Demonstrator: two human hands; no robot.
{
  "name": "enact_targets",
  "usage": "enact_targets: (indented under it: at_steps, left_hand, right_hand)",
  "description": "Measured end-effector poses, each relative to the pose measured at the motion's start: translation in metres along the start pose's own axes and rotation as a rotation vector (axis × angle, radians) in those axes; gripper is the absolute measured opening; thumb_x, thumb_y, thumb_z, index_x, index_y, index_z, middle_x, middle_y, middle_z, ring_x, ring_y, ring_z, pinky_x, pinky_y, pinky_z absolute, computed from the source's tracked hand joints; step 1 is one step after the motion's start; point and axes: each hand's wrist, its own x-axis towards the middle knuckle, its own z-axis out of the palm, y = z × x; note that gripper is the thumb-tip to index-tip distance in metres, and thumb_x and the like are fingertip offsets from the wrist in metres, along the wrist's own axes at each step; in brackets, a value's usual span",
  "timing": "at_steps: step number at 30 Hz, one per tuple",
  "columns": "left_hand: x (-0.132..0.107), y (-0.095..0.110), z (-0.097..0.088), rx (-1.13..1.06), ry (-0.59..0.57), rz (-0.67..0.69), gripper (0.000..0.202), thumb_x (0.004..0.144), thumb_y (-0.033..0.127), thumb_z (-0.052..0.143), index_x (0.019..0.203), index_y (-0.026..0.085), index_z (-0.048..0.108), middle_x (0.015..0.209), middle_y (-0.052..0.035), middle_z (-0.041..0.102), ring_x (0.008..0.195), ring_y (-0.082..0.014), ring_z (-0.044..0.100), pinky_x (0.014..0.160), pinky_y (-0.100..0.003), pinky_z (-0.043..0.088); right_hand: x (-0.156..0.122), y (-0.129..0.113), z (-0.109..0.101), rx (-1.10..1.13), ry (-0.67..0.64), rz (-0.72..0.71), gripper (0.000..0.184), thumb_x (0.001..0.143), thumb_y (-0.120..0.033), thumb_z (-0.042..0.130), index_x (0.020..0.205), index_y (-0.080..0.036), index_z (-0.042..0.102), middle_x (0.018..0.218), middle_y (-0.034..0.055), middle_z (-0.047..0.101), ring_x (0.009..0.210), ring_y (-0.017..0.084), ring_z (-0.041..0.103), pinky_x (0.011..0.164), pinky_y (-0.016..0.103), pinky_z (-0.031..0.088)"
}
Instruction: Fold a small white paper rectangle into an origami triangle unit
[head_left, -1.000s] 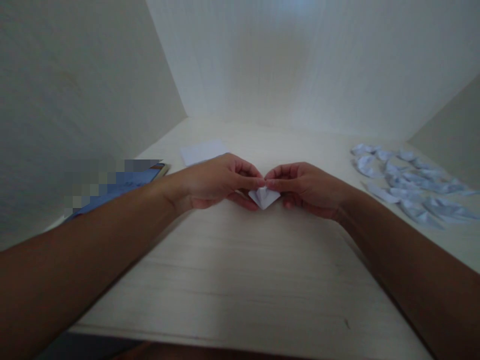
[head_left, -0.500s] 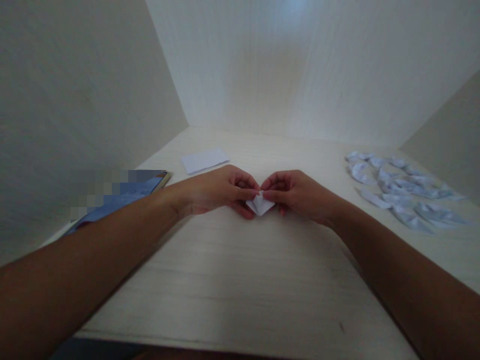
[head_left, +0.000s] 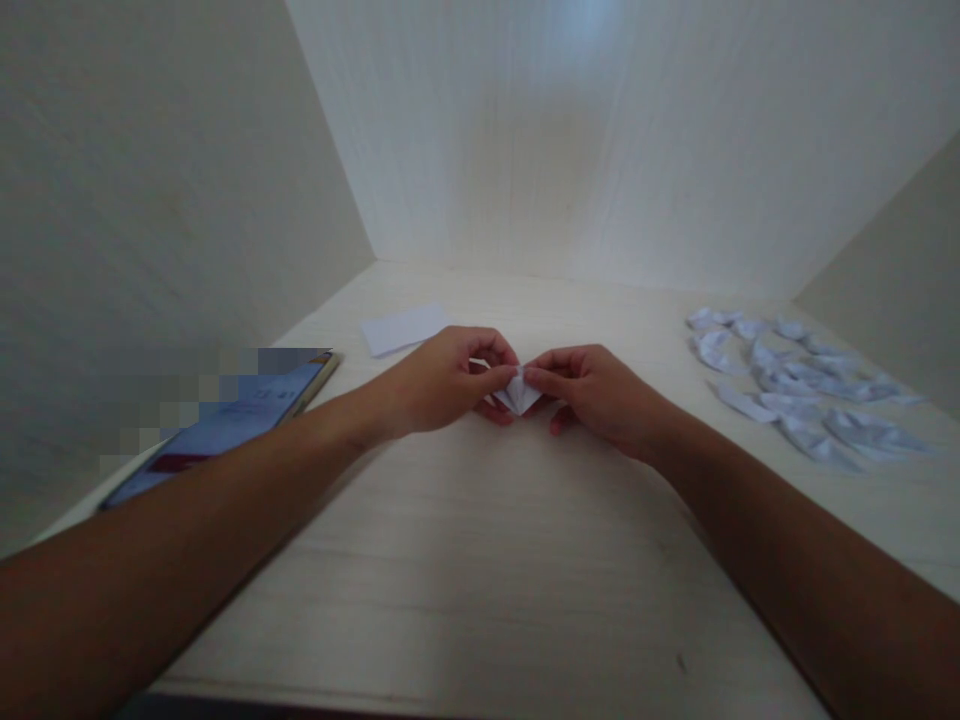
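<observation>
Pale walled desk (head_left: 480, 560): your left hand (head_left: 442, 385) and right hand (head_left: 592, 395), fingertips clamped on the small folded paper (head_left: 517, 393) at centre, have raised it slightly since a second ago, its flaps seemingly pressed narrower; other folded pieces (head_left: 802, 390) lie well apart, rightward.

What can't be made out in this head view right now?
Small white folded paper piece: head view, mostly covered by left hand and right hand; folds unclear.
Flat blue-screened device: head view, partly pixelated, left forearm overlaps its edge.
Pale folded paper shapes: head view, too small, dim to count.
</observation>
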Motion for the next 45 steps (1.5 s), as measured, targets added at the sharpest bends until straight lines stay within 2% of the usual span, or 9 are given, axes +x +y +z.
enact_targets:
  at_steps: [8, 15, 21, 31, 35, 38, 40, 42, 45]
  left_hand:
    - [0.000, -0.007, -0.001, 0.028, -0.034, 0.011, 0.009, 0.090, 0.014, 0.064, 0.083, 0.017, 0.060, 0.077, -0.0059, 0.073, 0.070, -0.0214, 0.077, 0.060, -0.031, 0.064]
    - [-0.001, -0.008, 0.007, -0.099, 0.101, -0.082, 0.009, 0.086, 0.005, 0.065, 0.086, 0.014, 0.068, 0.075, -0.0047, 0.072, 0.061, -0.0175, 0.073, 0.063, -0.030, 0.062]
    - [-0.002, -0.012, 0.009, -0.340, 0.077, -0.193, 0.006, 0.088, 0.009, 0.068, 0.092, 0.013, 0.068, 0.079, -0.0073, 0.075, 0.060, -0.0143, 0.070, 0.062, -0.027, 0.059]
    - [-0.002, -0.014, 0.022, -0.172, 0.258, -0.012, 0.015, 0.082, 0.007, 0.070, 0.084, 0.018, 0.061, 0.063, 0.0010, 0.065, 0.053, -0.0146, 0.064, 0.051, -0.029, 0.060]
    - [-0.002, -0.011, 0.018, -0.129, 0.290, 0.042, 0.008, 0.080, 0.011, 0.069, 0.078, 0.017, 0.065, 0.066, -0.0007, 0.066, 0.056, -0.0149, 0.065, 0.055, -0.032, 0.063]
    - [-0.001, -0.008, 0.015, -0.249, 0.349, 0.018, 0.008, 0.080, 0.014, 0.070, 0.076, 0.017, 0.064, 0.067, 0.0002, 0.065, 0.058, -0.0134, 0.064, 0.058, -0.030, 0.063]
    - [-0.001, -0.006, 0.014, -0.306, 0.362, -0.016, 0.010, 0.080, 0.014, 0.069, 0.073, 0.017, 0.064, 0.067, 0.0003, 0.065, 0.057, -0.0123, 0.063, 0.058, -0.029, 0.062]
    - [-0.001, -0.005, 0.012, -0.339, 0.347, -0.030, 0.011, 0.082, 0.014, 0.068, 0.072, 0.016, 0.064, 0.067, -0.0001, 0.065, 0.055, -0.0116, 0.062, 0.058, -0.029, 0.062]
    - [-0.002, -0.006, 0.011, -0.367, 0.313, -0.021, 0.012, 0.083, 0.015, 0.067, 0.071, 0.016, 0.065, 0.067, -0.0008, 0.065, 0.056, -0.0115, 0.062, 0.059, -0.030, 0.062]
  right_hand:
    - [0.001, -0.001, 0.003, -0.234, 0.014, -0.080, 0.019, 0.098, -0.019, 0.062, 0.083, -0.014, 0.071, 0.071, 0.0023, 0.071, 0.047, 0.010, 0.060, 0.044, 0.021, 0.049]
    - [0.000, 0.000, 0.009, -0.768, 0.282, -0.360, 0.012, 0.092, -0.015, 0.065, 0.086, -0.015, 0.076, 0.065, 0.0026, 0.072, 0.056, 0.014, 0.064, 0.061, 0.028, 0.046]
    - [0.004, 0.004, 0.006, -0.663, 0.366, -0.358, 0.012, 0.095, -0.019, 0.063, 0.090, -0.015, 0.073, 0.075, 0.0049, 0.075, 0.061, 0.015, 0.066, 0.064, 0.028, 0.047]
    - [0.001, 0.007, 0.007, -0.718, 0.356, -0.434, 0.009, 0.091, -0.012, 0.060, 0.097, -0.020, 0.062, 0.069, -0.0014, 0.069, 0.061, 0.014, 0.062, 0.063, 0.028, 0.042]
    - [0.003, 0.009, 0.005, -0.496, 0.224, -0.476, 0.009, 0.093, -0.013, 0.053, 0.093, -0.022, 0.056, 0.070, -0.0036, 0.064, 0.062, 0.013, 0.062, 0.061, 0.026, 0.044]
    - [0.003, 0.008, 0.004, -0.230, 0.041, -0.471, 0.012, 0.091, -0.014, 0.053, 0.099, -0.021, 0.060, 0.085, -0.0006, 0.068, 0.074, 0.013, 0.068, 0.065, 0.026, 0.052]
    - [0.001, 0.007, 0.005, -0.185, -0.015, -0.486, 0.022, 0.088, -0.013, 0.059, 0.107, -0.021, 0.064, 0.093, 0.0012, 0.071, 0.078, 0.014, 0.069, 0.069, 0.027, 0.054]
    - [0.000, 0.007, 0.006, -0.239, 0.018, -0.521, 0.029, 0.087, -0.014, 0.066, 0.114, -0.021, 0.068, 0.094, 0.0019, 0.072, 0.078, 0.014, 0.068, 0.070, 0.028, 0.055]
    - [-0.001, 0.007, 0.006, -0.372, 0.128, -0.608, 0.023, 0.090, -0.016, 0.071, 0.112, -0.021, 0.073, 0.092, 0.0022, 0.073, 0.078, 0.013, 0.068, 0.069, 0.027, 0.055]
